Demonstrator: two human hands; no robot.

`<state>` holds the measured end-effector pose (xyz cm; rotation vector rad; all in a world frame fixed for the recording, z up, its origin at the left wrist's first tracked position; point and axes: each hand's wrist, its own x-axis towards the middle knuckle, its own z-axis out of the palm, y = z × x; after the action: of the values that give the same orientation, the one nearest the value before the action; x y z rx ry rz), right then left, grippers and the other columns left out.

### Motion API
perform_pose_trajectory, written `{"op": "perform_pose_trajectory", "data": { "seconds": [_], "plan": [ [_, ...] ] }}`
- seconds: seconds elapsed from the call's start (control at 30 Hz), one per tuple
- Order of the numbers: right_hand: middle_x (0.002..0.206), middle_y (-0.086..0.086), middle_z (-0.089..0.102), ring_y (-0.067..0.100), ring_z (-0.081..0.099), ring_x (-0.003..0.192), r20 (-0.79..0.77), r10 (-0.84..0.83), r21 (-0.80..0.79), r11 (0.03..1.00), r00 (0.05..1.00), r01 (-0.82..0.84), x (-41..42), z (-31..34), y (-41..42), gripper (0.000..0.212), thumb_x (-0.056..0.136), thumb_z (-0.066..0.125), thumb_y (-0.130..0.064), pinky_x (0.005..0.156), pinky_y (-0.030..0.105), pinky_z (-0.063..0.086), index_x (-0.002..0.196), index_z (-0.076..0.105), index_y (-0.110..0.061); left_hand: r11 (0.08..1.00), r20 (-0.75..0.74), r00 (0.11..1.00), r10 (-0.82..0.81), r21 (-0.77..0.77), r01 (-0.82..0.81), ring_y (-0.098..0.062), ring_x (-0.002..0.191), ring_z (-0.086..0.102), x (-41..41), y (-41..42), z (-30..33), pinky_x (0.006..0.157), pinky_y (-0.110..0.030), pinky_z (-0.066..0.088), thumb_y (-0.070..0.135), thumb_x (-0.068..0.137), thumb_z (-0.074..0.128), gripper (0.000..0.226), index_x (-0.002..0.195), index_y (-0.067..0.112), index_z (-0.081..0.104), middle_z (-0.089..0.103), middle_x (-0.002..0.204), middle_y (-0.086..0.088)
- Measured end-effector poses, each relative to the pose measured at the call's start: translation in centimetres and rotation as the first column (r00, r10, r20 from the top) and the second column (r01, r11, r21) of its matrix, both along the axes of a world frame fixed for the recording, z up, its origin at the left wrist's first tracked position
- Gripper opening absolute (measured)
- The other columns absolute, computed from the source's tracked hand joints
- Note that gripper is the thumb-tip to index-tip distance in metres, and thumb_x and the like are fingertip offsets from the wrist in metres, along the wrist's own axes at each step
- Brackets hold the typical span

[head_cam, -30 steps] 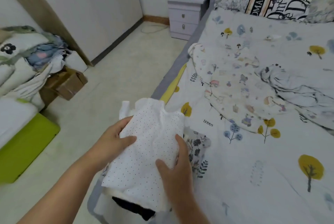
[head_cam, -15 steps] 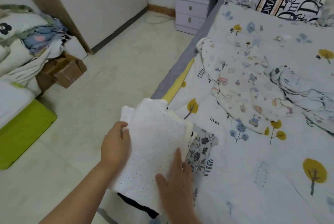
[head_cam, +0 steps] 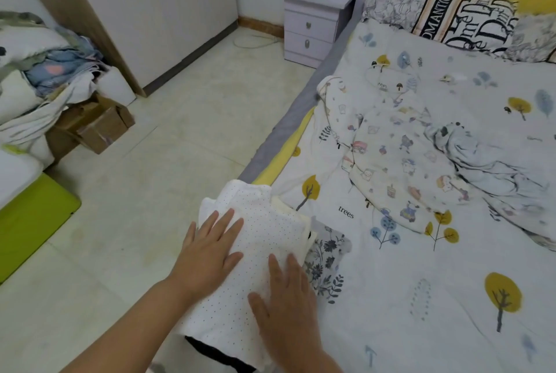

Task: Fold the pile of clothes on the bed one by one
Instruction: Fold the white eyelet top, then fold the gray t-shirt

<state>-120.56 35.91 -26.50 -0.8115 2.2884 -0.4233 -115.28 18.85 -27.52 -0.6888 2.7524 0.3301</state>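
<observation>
A folded white garment with small dark dots (head_cam: 264, 240) lies on top of a stack of folded clothes at the bed's near left edge. My left hand (head_cam: 207, 252) rests flat on its left side, fingers spread. My right hand (head_cam: 285, 300) presses flat on its lower right part. A black piece (head_cam: 210, 354) and a grey flower-print piece (head_cam: 328, 258) show from under it. Farther up the bed lie a crumpled cartoon-print garment (head_cam: 400, 162) and a pale blue crumpled one (head_cam: 499, 168).
The bed (head_cam: 451, 312) has a white tree-print sheet and pillows (head_cam: 460, 17) at the head. A purple nightstand (head_cam: 313, 26) stands by the bed. On the left are a pile of bedding (head_cam: 33, 92), cardboard boxes (head_cam: 96, 126) and a green mat (head_cam: 30, 216).
The dotted garment was held up in both hands; it has been lowered onto the stack, and both hands now lie flat on top of it.
</observation>
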Motion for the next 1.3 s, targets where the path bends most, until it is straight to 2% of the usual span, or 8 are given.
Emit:
{"op": "perform_pose_trajectory", "data": {
  "seconds": [0.13,0.23,0.33,0.43,0.57,0.87,1.13,1.3],
  "plan": [
    [0.155,-0.004,0.003,0.016,0.004,0.143,-0.007,-0.033,-0.076,0.997,0.999,0.033,-2.3,1.8,1.2,0.100,0.061,-0.010,-0.075,0.116,0.034,0.010,0.147,0.009,-0.029,0.998,0.040,0.999,0.027,-0.054,-0.025,-0.027,0.143,0.006,-2.1,0.7,3.1,0.114,-0.047,0.007,0.042,0.092,0.029,0.051,0.140,0.025,0.034,0.021,0.152,-0.006],
    [0.144,-0.003,0.027,0.017,0.023,0.134,-0.048,-0.010,-0.108,0.994,0.999,0.005,-4.8,3.3,2.6,0.085,0.073,0.001,-0.068,0.111,0.031,0.022,0.141,0.028,-0.025,1.000,-0.080,0.997,-0.019,-0.006,0.019,-0.034,0.121,0.047,-4.3,1.5,5.2,0.099,-0.049,0.035,0.044,0.074,0.023,0.062,0.110,0.017,0.065,0.058,0.118,-0.007],
    [0.132,-0.002,0.037,0.018,0.034,0.124,-0.095,0.020,-0.094,0.995,0.995,-0.029,-7.6,4.7,4.5,0.070,0.079,0.010,-0.057,0.101,0.029,0.030,0.134,0.039,-0.023,0.995,-0.111,0.989,-0.101,0.007,0.102,-0.030,0.110,0.057,-7.2,3.5,7.2,0.092,-0.040,0.042,0.040,0.076,0.034,0.054,0.111,0.016,0.067,0.064,0.112,-0.005],
    [0.131,-0.001,0.039,0.019,0.035,0.122,-0.136,0.029,-0.064,0.997,0.990,-0.038,-10.8,5.4,7.2,0.043,0.095,0.031,-0.042,0.099,0.031,0.032,0.131,0.041,-0.023,0.980,-0.119,0.979,-0.164,0.097,0.176,-0.018,0.114,0.055,-10.5,6.0,8.3,0.092,-0.028,0.040,0.031,0.092,0.043,0.036,0.125,0.022,0.056,0.059,0.122,0.002],
    [0.133,0.000,0.039,0.020,0.036,0.123,-0.182,-0.024,-0.010,1.000,0.983,0.023,-16.0,5.5,12.5,0.039,0.096,0.041,-0.035,0.099,0.032,0.033,0.133,0.041,-0.023,0.946,-0.036,0.967,-0.251,0.205,0.253,-0.008,0.120,0.047,-16.0,9.8,7.5,0.093,-0.019,0.035,0.033,0.097,0.043,0.038,0.135,0.028,0.041,0.049,0.134,0.008],
    [0.132,0.004,0.039,0.024,0.037,0.122,-0.227,-0.137,0.297,0.933,0.964,0.202,-28.8,0.2,24.4,0.041,0.096,0.040,-0.034,0.095,0.033,0.036,0.134,0.038,-0.019,0.917,-0.011,0.935,-0.355,0.192,0.350,-0.011,0.127,0.039,-28.5,18.7,0.7,0.099,-0.018,0.029,0.032,0.099,0.036,0.038,0.137,0.027,0.036,0.042,0.139,0.007],
    [0.133,0.006,0.037,0.023,0.038,0.121,-0.289,-0.264,0.409,0.835,0.920,0.368,-38.0,-7.5,31.5,0.044,0.093,0.040,-0.020,0.093,0.031,0.036,0.137,0.033,-0.018,0.916,0.087,0.912,-0.400,0.057,0.397,-0.018,0.121,0.041,-37.8,23.6,-7.0,0.095,-0.026,0.036,0.024,0.094,0.039,0.039,0.132,0.023,0.039,0.043,0.135,0.002],
    [0.138,0.011,0.032,0.027,0.035,0.125,-0.371,-0.280,0.433,0.791,0.885,0.432,-43.0,-11.7,33.4,0.046,0.092,0.037,-0.015,0.098,0.033,0.035,0.138,0.029,-0.016,0.903,0.082,0.902,-0.424,-0.031,0.428,-0.025,0.143,0.012,-43.6,26.3,-11.2,0.114,-0.037,0.019,0.031,0.098,0.035,0.052,0.146,0.023,0.019,0.009,0.157,-0.005]
  ]
}}
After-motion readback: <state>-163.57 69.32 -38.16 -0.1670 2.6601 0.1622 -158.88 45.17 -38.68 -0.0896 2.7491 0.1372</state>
